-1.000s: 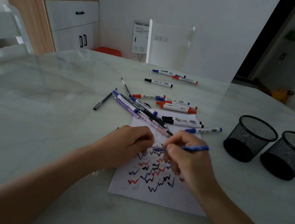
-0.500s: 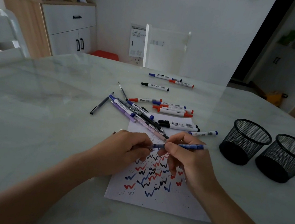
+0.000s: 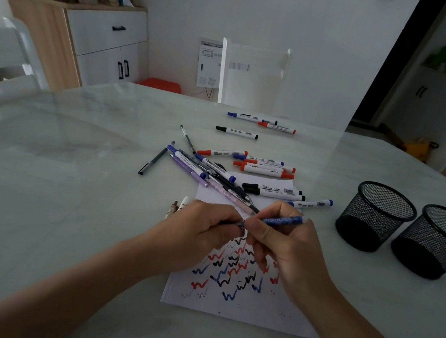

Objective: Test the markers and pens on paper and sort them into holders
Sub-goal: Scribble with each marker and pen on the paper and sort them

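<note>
I see right hand (image 3: 288, 246) pinching blue plastic pen (image 3: 283, 220) by barrel, thumb and forefinger clamped on it. Left hand (image 3: 201, 230) curled round pen's dark left end, fingers closed on it. Pen held level, just above white paper sheet (image 3: 239, 311) scrawled with red, blue, black squiggles. Loose heap of markers and pens (image 3: 216, 169) at sheet's far edge, on pale marble bench (image 3: 43, 178). Black mesh holder (image 3: 375, 216) and second mesh holder (image 3: 440, 245) side by side, right of hands.
</note>
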